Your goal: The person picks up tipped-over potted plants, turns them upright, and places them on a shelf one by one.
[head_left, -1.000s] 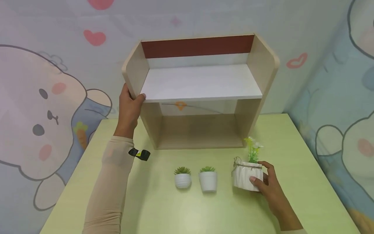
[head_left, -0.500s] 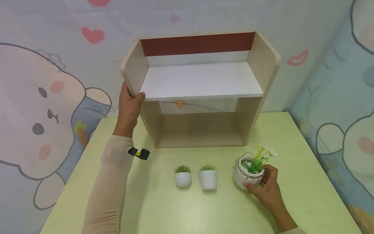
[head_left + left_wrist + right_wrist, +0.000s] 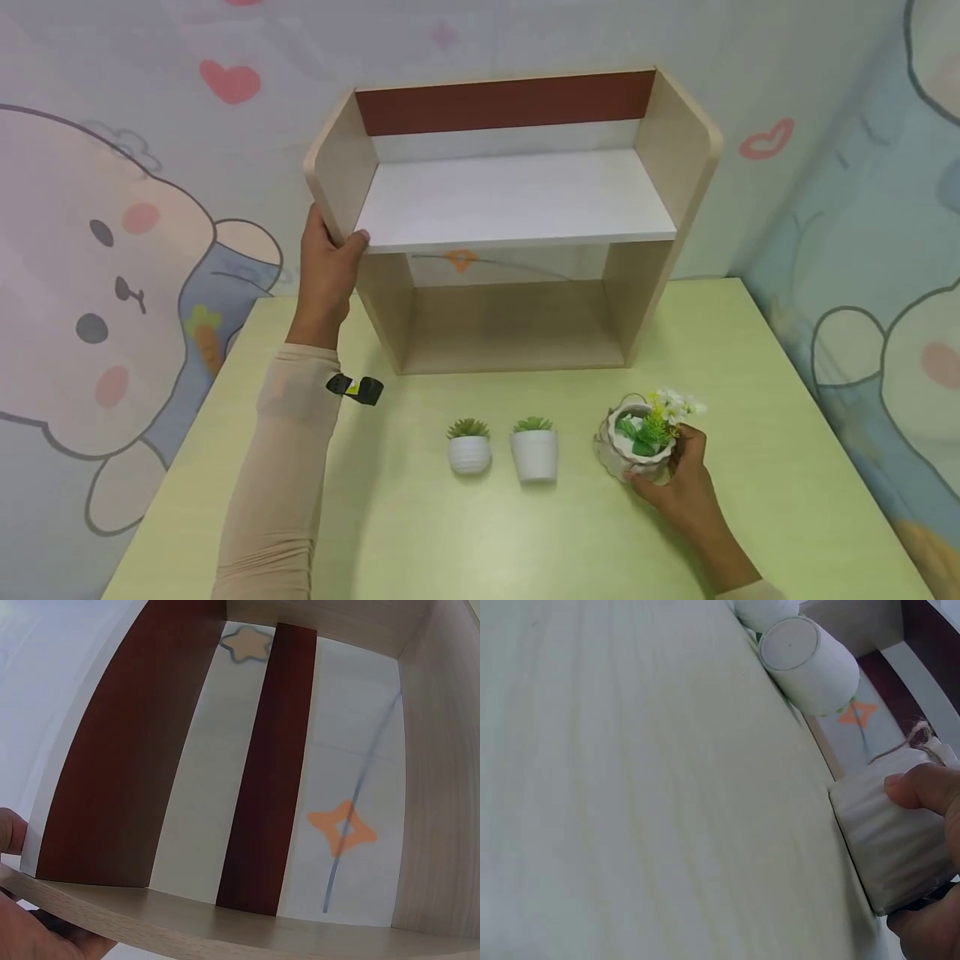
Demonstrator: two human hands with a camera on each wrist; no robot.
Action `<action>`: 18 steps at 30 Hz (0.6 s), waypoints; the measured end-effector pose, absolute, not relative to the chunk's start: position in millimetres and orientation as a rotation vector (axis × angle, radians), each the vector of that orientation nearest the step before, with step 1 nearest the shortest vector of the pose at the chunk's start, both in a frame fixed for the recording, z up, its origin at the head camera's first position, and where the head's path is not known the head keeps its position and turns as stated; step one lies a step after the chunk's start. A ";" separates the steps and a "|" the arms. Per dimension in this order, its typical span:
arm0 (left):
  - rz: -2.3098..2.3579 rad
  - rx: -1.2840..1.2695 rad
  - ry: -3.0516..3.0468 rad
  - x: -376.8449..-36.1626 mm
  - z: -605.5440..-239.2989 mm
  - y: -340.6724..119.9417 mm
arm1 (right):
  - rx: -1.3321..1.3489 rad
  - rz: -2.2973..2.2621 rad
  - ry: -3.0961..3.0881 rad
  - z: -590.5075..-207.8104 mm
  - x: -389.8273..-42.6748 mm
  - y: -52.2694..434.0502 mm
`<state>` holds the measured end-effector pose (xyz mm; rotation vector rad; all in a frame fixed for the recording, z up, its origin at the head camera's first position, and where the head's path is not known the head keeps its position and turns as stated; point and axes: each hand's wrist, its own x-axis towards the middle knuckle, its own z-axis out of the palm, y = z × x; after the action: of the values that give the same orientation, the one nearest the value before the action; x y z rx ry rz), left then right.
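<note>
A wooden two-tier shelf (image 3: 517, 208) with a white middle board and a dark red back strip stands at the back of the green table (image 3: 487, 533). My left hand (image 3: 327, 271) grips the front edge of its left side panel, thumb on the white board; the left wrist view shows the shelf's inside (image 3: 255, 765) with my thumb (image 3: 11, 829) at the edge. My right hand (image 3: 675, 483) grips a white ribbed pot with yellow and white flowers (image 3: 643, 433), tilted toward me above the table. In the right wrist view my fingers (image 3: 922, 787) wrap the pot (image 3: 885, 832).
Two small white pots with green plants stand in front of the shelf: a round one (image 3: 469, 450) and a tapered one (image 3: 534, 450), the tapered one (image 3: 810, 664) also visible from the right wrist. Cartoon-printed walls close in behind and on the right.
My right hand has tipped the flower pot toward me and lifted it slightly off the table. The left hand stays on the shelf's side panel.
</note>
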<state>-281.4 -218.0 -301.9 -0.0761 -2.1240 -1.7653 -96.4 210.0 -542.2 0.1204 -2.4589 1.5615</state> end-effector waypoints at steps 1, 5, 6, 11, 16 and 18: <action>-1.764 -0.074 -2.126 -280.9 -301.6 -218.0 | 0.116 1.546 -2.465 -542.4 -96.0 210.1; -1.756 -0.077 -2.127 -279.2 -300.5 -218.4 | 0.141 1.508 -2.482 -541.6 -94.5 210.2; -1.755 -0.077 -2.127 -278.7 -300.3 -218.4 | 0.153 1.517 -2.476 -541.4 -94.5 209.9; -1.754 -0.067 -2.126 -275.9 -300.7 -217.8 | 0.205 1.559 -2.444 -542.7 -93.0 209.4; -1.760 -0.067 -2.118 -274.1 -300.9 -217.6 | 0.171 1.711 -2.443 -539.1 -91.3 212.1; -1.758 -0.075 -2.114 -273.9 -301.2 -217.9 | 0.105 1.798 -2.471 -535.0 -91.6 214.4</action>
<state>-273.9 -217.9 -301.2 -0.0748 -2.1141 -1.7581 -91.6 214.4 -535.0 0.1048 -2.4712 1.7975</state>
